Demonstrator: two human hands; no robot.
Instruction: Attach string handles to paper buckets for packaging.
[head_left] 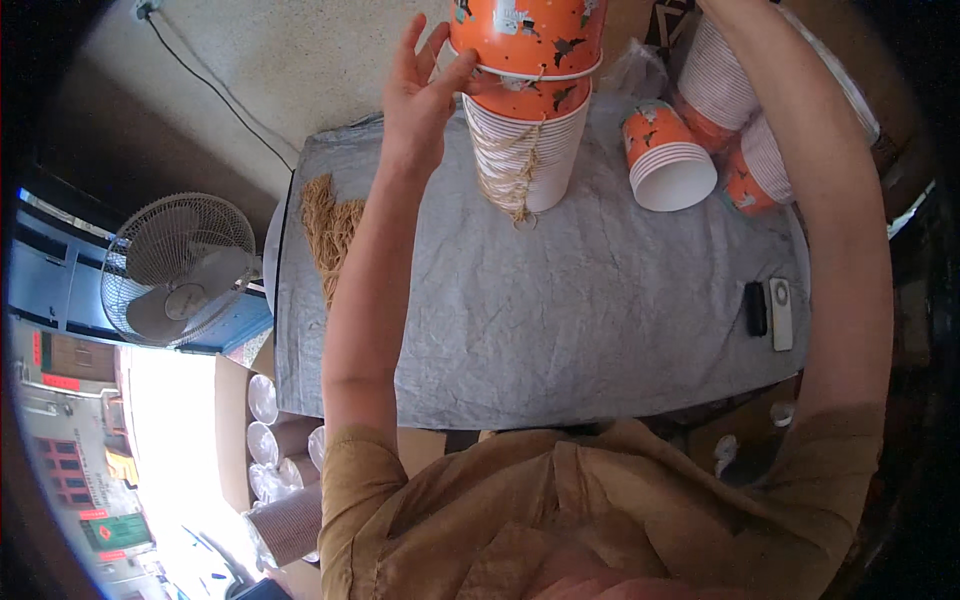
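Observation:
An orange paper bucket (528,35) with dark printed figures sits at the top of a tall stack of nested paper buckets (545,165). Twine handles (525,165) hang down the front of that stack. Against the left side of the top bucket is my left hand (422,95), its fingers spread and one digit touching near the white rim. My right forearm (815,130) reaches up on the right, and its hand lies beyond the upper edge. A bundle of tan twine (328,230) rests on the table left of my left forearm.
A grey cloth covers the table (590,320). At the right lie a short stack of orange buckets (670,165), wrapped stacks (720,85), a black object (755,310) and a white device (780,313). A fan (180,270) stands left; wrapped rolls or stacks (290,525) fill a box below.

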